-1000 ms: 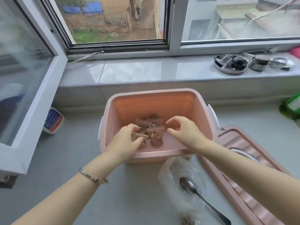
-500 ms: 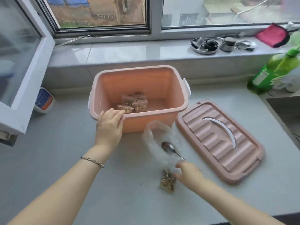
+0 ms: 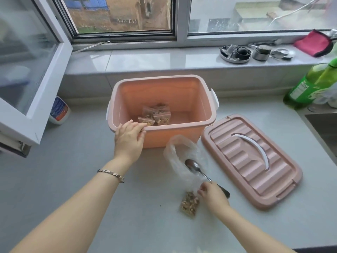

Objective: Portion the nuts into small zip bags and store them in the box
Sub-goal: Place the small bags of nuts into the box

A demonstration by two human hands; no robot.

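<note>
I'm watching both hands coming out of the pink plastic storage box [image 3: 182, 126]. The left hand [image 3: 129, 141] is resting on its front rim at centre frame. The right hand [image 3: 212, 196] is reaching lower centre, fingertips meeting the small clear zip bag of nuts [image 3: 189, 205].

Single head-worn wide view, close, down and forward over the counter [image 3: 54, 179] toward the window [image 3: 120, 15], edges seemingly warped.
</note>
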